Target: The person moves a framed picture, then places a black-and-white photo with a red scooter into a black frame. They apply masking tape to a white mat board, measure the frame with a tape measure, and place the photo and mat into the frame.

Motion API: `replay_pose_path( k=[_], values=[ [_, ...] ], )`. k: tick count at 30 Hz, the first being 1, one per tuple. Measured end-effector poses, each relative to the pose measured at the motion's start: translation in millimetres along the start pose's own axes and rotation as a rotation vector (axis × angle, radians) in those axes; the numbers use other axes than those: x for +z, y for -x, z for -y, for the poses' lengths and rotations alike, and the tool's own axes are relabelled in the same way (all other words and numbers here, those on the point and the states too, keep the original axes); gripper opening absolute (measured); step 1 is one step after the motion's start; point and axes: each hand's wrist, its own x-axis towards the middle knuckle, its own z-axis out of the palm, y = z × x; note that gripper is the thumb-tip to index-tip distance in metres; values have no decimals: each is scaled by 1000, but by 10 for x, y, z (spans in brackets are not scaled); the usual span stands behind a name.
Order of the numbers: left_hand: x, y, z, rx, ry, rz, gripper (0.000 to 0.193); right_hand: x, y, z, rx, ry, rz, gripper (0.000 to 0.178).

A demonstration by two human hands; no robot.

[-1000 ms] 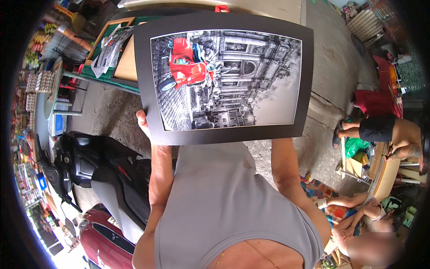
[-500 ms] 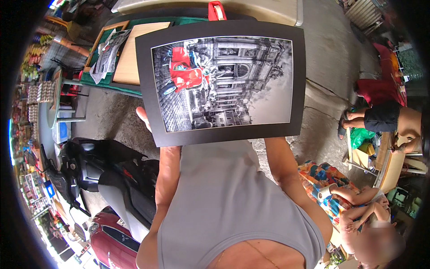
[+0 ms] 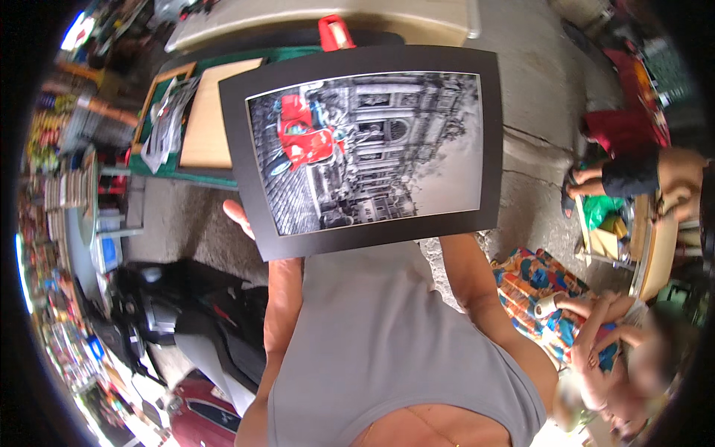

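Observation:
A photo print in a wide black mat (image 3: 365, 153) is held up in front of my chest. Its picture is black and white, an ornate building front with one red scooter, and it lies sideways in my view. My left hand (image 3: 237, 215) grips the mat near its lower left; only part of the hand shows past the edge, the rest being behind the mat. From the lower right my right forearm (image 3: 469, 268) reaches up beneath the mat, which hides the right hand and its fingers entirely.
Beyond the print stands a green-topped table (image 3: 205, 173) with a light wooden board (image 3: 211, 123), loose printed sheets (image 3: 165, 127) and a red object (image 3: 337, 33). A black scooter (image 3: 197, 320) is parked at left, a red one (image 3: 201, 417) behind it. A person sits at right on patterned cloth (image 3: 532, 287).
The matted print sits slightly lower and further left in view, its right side tilted up a little more. The background has shifted too. At right, the seated person's arms have changed position.

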Motion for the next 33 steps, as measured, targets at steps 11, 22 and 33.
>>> replay_pose_path(
  k=[11,22,33],
  values=[
    [-607,-611,-625,-495,77,213,89,366,456,-381,-329,223,72,66],
    [-830,-1601,-602,-1064,523,445,70,600,852,-1434,-887,537,-130,55],
    [-231,-2126,-311,-1212,480,559,70,664,920,-1782,-1164,700,-206,54]
  ],
)
